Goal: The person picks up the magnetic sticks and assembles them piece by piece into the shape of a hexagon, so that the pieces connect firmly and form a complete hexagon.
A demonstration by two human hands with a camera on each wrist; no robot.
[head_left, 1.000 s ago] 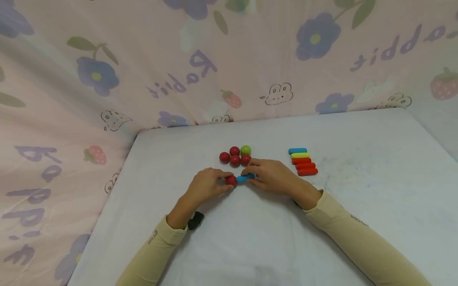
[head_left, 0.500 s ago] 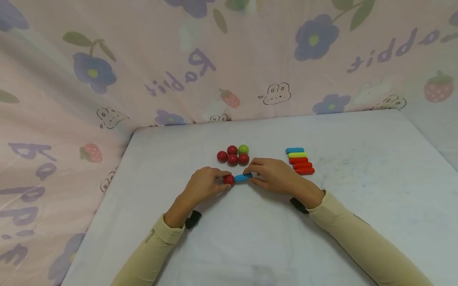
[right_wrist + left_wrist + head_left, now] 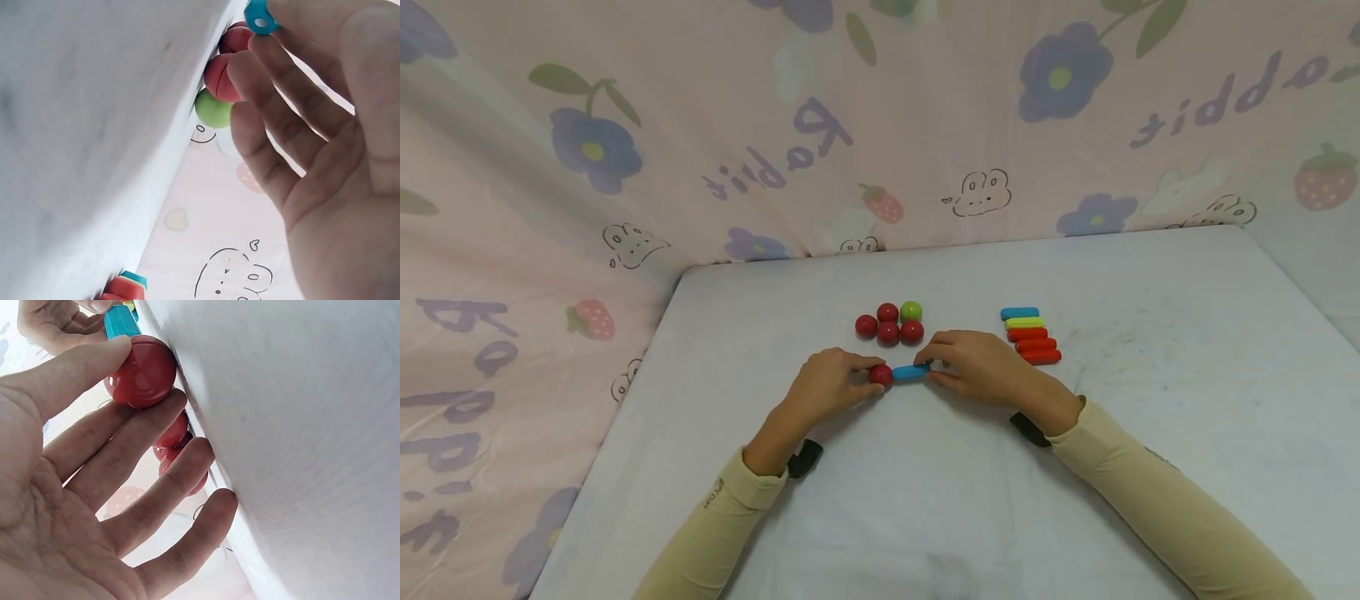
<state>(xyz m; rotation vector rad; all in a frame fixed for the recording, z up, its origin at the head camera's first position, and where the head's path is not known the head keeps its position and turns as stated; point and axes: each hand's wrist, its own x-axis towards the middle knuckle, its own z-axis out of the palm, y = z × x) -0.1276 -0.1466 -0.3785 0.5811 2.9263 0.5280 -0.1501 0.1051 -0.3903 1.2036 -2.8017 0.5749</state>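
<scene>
Between thumb and fingers, my left hand (image 3: 829, 385) pinches a glossy red ball (image 3: 881, 376) on the white table; a seam line shows on it in the left wrist view. My right hand (image 3: 976, 367) pinches the far end of a short blue stick (image 3: 912, 372), lying in line with the ball. The stick's near end touches the ball or almost does; I cannot tell if they are joined. A hole shows in the end face of the blue stick (image 3: 261, 22) in the right wrist view. Fingers cover part of both pieces.
Behind the hands sit several red balls (image 3: 888, 334) and one green ball (image 3: 912, 312), grouped together. To the right, a row of sticks lies side by side: blue (image 3: 1019, 313), yellow (image 3: 1025, 323) and several red (image 3: 1036, 344). A printed curtain (image 3: 925, 125) hangs along the table's back edge.
Over the last second the right hand has shifted slightly outward along the blue stick, so more of the stick shows. The left hand keeps its pinch on the red ball.
</scene>
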